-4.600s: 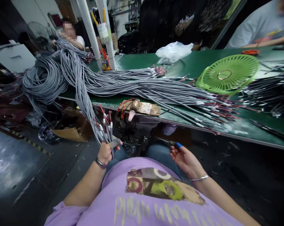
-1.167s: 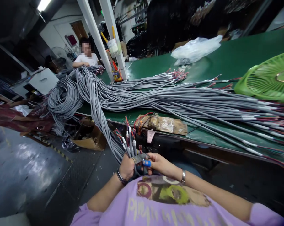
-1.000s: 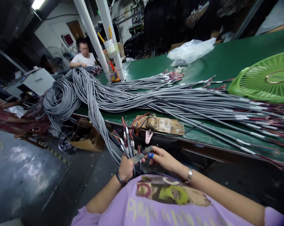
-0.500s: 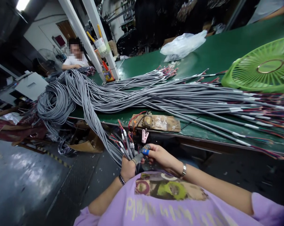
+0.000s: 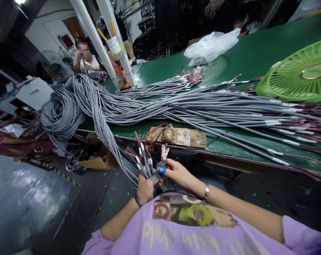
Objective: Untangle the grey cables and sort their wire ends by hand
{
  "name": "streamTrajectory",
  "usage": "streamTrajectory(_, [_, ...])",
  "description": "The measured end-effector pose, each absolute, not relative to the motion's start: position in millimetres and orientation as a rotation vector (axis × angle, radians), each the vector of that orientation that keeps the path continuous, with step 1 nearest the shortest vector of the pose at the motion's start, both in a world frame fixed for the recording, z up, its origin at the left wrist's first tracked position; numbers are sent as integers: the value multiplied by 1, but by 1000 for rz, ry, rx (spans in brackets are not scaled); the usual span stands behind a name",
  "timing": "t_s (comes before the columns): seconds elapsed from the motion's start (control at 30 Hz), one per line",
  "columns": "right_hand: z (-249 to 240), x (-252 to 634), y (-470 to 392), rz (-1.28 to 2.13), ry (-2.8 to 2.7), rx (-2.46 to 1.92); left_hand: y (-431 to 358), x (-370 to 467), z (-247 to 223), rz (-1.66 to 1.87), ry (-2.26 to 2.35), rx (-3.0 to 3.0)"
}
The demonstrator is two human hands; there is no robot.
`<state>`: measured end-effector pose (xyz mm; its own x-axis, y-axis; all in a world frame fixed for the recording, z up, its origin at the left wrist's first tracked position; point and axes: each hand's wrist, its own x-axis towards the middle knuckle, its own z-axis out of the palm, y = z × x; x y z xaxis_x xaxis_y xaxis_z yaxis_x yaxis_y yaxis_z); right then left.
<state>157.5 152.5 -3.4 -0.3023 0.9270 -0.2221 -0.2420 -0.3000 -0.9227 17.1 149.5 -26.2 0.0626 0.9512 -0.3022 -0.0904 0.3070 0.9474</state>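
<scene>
My left hand [image 5: 145, 188] is closed round a bundle of grey cables [image 5: 121, 157] below the table's front edge. White-banded cable ends [image 5: 142, 156] with thin coloured wires stick up above that fist. My right hand [image 5: 182, 174] is just to the right, thumb and fingers pinched together beside the bundle; whatever lies between the fingertips is too small to make out. Blue tape [image 5: 161, 170] wraps the right thumb, and grey tape [image 5: 155, 178] covers a left-hand digit. Directly above the right fingertips is a pink clothespin [image 5: 165, 152] at the table edge.
Many long grey cables [image 5: 149, 113] lie across the green table [image 5: 258, 44]. A wooden block with wires [image 5: 184, 137] sits at the front edge. A green fan [image 5: 301, 72] stands right, a plastic bag [image 5: 212, 47] behind. Beyond the white posts [image 5: 105, 42] sits a co-worker [image 5: 87, 60].
My right hand has shifted slightly left towards the bundle, still pinched. My left hand keeps its grip. The co-worker has raised a hand, and the view has tilted a little.
</scene>
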Motion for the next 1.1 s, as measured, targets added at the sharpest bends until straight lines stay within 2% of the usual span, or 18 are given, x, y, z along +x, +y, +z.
streamTrajectory(0.3, [-13, 157, 151, 1727, -940, -1090, 147, 18, -25, 1084, 1215, 948])
streamTrajectory(0.63, [-11, 158, 150, 1761, -1062, -1033, 146, 11, -29, 894, 1208, 1061])
streamTrajectory(0.9, [-16, 155, 150, 1753, -890, -1090, 146, 16, -29, 1088, 1210, 920])
streamTrajectory(1.1, [-16, 158, 150, 1736, -918, -1111, 148, 17, -22, 1099, 1214, 882])
